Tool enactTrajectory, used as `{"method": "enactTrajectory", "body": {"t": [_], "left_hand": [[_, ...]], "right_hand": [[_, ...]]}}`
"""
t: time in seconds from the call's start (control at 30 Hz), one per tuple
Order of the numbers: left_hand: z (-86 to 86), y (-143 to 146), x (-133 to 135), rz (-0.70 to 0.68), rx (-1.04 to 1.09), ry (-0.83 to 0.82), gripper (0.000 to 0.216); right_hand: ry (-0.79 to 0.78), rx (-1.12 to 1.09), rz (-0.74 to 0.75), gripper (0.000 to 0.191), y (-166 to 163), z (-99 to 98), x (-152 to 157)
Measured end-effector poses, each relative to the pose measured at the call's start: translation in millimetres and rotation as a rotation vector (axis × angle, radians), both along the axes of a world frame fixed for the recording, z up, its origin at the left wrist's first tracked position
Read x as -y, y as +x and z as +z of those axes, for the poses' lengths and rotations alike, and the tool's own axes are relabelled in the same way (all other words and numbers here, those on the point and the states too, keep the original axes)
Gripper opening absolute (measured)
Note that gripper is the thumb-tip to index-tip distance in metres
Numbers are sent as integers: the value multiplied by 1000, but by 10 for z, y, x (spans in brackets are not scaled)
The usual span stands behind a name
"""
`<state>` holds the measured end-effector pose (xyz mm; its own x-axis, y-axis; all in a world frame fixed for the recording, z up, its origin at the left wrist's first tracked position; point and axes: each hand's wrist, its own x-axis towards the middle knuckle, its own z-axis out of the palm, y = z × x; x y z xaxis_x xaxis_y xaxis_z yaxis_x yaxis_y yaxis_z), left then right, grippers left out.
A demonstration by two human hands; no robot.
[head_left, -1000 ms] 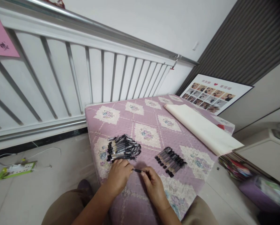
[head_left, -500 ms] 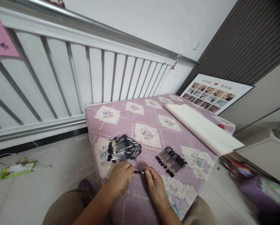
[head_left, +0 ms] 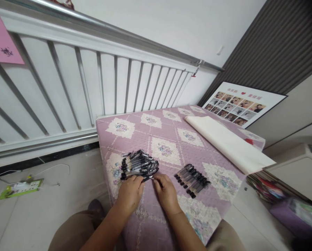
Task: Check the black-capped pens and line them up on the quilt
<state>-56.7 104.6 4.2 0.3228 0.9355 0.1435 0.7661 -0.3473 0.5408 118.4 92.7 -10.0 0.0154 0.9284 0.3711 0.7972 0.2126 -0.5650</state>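
Note:
A black pen stretches between my hands at the near edge of a pile of pens. My left hand is closed around its left end, and part of the pen is hidden under the fingers. At the silvery right end, the fingers of my right hand are pinched together. The pile of clear and black pens lies just beyond my left hand, partly jumbled. To the right of my right hand, several more pens lie side by side in a slanted row.
The pens lie on a purple flowered bedcover. A cream rolled sheet crosses the bed on the right, before a photo board. A white radiator stands behind. A green-edged power strip with cables is on the floor.
Both hands have moved away from me with the pen, up to the near edge of the pile. The row of pens on the right is unchanged.

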Motion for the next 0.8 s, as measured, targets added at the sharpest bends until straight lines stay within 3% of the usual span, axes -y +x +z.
{"method": "enactTrajectory", "body": {"t": [0.23, 0.43, 0.6, 0.8], "left_hand": [[-33, 23, -11, -15, -8, 6, 22], [-16, 25, 1, -20, -30, 3, 20], [-21, 31, 20, -43, -47, -1, 19], [-19, 40, 37, -60, -41, -10, 20]], "right_hand": [[-47, 171, -12, 8, -41, 0, -31], [-38, 177, -6, 8, -29, -13, -3], [23, 33, -54, 17, 27, -38, -26], [-30, 84, -130, 33, 2, -17, -129]]}}
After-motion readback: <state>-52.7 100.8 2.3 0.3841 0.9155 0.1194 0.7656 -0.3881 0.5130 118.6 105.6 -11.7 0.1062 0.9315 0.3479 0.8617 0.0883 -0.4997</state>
